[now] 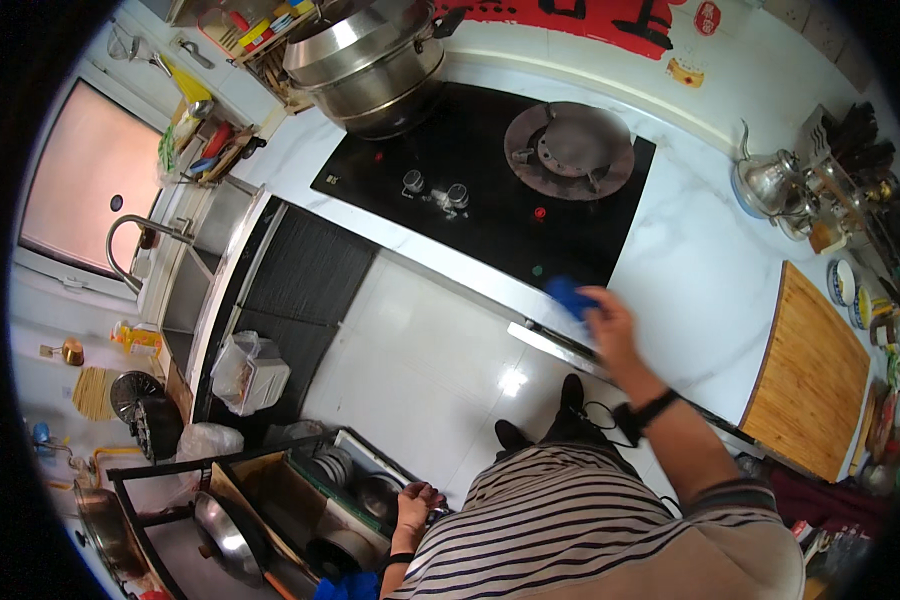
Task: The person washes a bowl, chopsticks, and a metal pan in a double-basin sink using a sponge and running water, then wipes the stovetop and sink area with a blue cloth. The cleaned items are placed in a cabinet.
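My right hand (611, 319) grips a blurred blue cloth (568, 294) by its edge, above the front edge of the black glass cooktop (487, 225). At the lower middle, beside a metal bowl (379, 495) in the rack, is my left hand (418, 504); its fingers are curled and whether it holds something cannot be told. On the cooktop's left part stands a large steel steamer pot (375, 67). A round burner with its ring (521, 154) lies at the right, and two knobs (457, 196) sit near the front.
A wooden cutting board (810, 375) lies on the white marbled counter (690, 277) at right, with a metal kettle (772, 180) behind. The sink and faucet (131, 221) are at left. A storage rack (165, 465) holds a wok lid (229, 536), bowls and pots. A drawer (555, 345) edge protrudes near my feet.
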Motion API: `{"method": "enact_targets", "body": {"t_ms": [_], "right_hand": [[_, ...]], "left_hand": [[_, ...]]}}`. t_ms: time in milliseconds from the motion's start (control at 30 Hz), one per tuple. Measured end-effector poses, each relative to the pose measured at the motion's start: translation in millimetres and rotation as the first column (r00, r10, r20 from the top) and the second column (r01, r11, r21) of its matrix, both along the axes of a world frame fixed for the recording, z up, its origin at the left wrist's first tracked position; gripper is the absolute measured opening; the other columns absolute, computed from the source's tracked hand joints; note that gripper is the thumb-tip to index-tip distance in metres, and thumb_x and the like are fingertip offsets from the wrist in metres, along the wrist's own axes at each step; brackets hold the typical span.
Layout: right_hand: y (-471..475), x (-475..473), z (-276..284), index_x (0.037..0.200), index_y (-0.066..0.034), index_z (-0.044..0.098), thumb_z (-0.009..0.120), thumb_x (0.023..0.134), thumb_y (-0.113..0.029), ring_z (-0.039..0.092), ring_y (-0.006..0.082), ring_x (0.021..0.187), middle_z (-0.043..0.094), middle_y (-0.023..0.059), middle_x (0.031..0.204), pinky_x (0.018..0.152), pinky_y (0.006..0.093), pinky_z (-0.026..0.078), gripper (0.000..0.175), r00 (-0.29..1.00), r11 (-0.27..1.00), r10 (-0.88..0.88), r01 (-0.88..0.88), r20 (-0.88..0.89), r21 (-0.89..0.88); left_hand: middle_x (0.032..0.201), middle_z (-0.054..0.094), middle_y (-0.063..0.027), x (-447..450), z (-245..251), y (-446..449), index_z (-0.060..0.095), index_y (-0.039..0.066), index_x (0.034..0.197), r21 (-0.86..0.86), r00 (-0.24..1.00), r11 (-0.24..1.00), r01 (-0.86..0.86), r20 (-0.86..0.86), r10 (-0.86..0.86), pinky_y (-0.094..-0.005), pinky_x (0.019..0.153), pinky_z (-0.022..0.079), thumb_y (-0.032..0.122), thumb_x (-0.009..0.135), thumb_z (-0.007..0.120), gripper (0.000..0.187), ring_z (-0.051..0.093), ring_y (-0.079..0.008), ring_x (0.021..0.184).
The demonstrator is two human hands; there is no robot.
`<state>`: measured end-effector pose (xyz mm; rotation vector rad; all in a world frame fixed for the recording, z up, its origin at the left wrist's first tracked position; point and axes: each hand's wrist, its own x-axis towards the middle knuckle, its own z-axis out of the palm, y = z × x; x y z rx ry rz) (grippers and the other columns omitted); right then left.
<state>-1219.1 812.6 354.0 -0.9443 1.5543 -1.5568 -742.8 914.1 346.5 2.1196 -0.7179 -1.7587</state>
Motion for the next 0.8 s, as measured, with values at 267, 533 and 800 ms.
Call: {"method": "enact_targets", "body": {"t_ms": [267,533,800], "right_hand": [[201,-197,-30,0.124,0.0044,0.049,0.059,0.078,0.003,0.057,0.032,0.096,0.059,0.0194,0.111,0.088,0.0357,0.044,0.047,0.542,0.535,-0.378,0.789,-0.751,0.301],[106,-55,-43,0.09,-0.0022,0.052,0.051,0.064,0.01,0.046,0.0397,0.107,0.053,0.0218,0.124,0.095,0.0434,0.038,0.028,0.478,0.861,-0.22,0.505,-0.85,0.061],[-13,88,-26,0.089,-0.003,0.055,0.062,0.072,0.007,0.055,0.0295,0.096,0.059,0.0156,0.106,0.084,0.036,0.044,0.021,0.783,0.916,-0.385,0.389,-0.489,-0.098]], "left_hand": [[0.088,0.064,-0.0154,8,-15,-2,0.054,-0.006,0.103,-0.057,0.996,0.995,0.087,-0.01,-0.087,-0.0312,0.061,0.053,0.009,0.093,0.055,0.018,0.068,-0.0258,0.075],[0.086,0.065,-0.015,36,-27,3,0.054,-0.007,0.103,-0.072,0.996,0.995,0.068,-0.06,-0.072,-0.0296,0.056,0.052,0.011,0.093,0.055,0.021,0.069,-0.0241,0.074],[0.086,0.065,-0.0165,74,-35,1,0.055,-0.008,0.1,-0.016,0.994,0.996,0.083,0.07,-0.082,-0.0317,0.06,0.056,0.009,0.091,0.055,0.02,0.068,-0.0247,0.073]]}}
